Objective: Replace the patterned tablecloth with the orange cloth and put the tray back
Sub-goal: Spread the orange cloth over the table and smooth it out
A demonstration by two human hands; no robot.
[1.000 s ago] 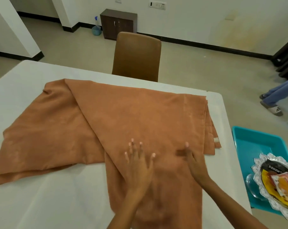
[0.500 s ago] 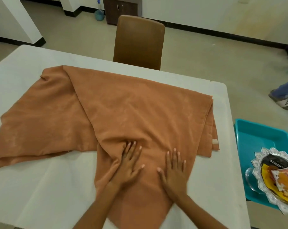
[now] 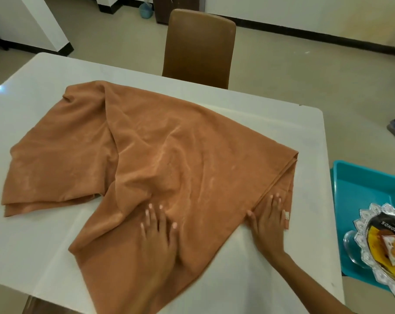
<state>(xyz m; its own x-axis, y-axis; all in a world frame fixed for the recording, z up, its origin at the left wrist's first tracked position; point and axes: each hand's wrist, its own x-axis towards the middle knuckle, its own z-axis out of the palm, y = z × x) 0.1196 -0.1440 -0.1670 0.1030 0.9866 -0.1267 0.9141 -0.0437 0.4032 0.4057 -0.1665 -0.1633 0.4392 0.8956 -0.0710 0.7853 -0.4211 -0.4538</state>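
Both hands are lying flat on the orange cloth point(image 3: 160, 159), fingers straight, holding nothing. The left hand point(image 3: 158, 232) is pressing the near middle of the cloth. The right hand point(image 3: 269, 220) is pressing the cloth's right corner, where the folded edge ends. The cloth is lying bunched and still folded on the white table point(image 3: 305, 123), stretching away and left from the hands. Right of the cloth, off the table, the blue tray point(image 3: 362, 184) is holding a glass dish point(image 3: 377, 234) of snack packets.
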